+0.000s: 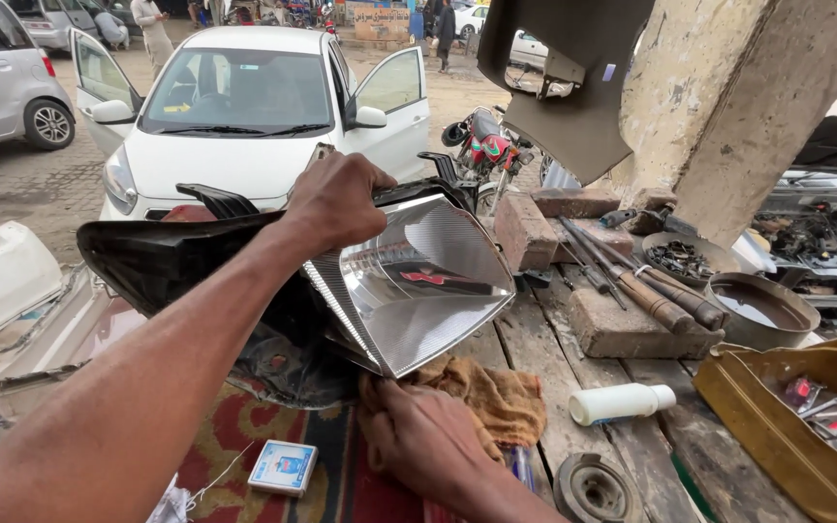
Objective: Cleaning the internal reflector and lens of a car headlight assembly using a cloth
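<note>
Under left hand, ribbed chrome headlamp

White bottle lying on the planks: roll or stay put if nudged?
The white bottle lies on its side and looks round, so it would probably roll. Plank gaps in the workbench might catch it. Small and plastic-looking, likely light.

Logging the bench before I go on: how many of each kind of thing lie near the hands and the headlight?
Headlight: 1
Brown rag: 1
White bottle: 1
Small blue-and-white box: 1
Bricks: 2
Round metal bowls: 2
Total: 8
</note>
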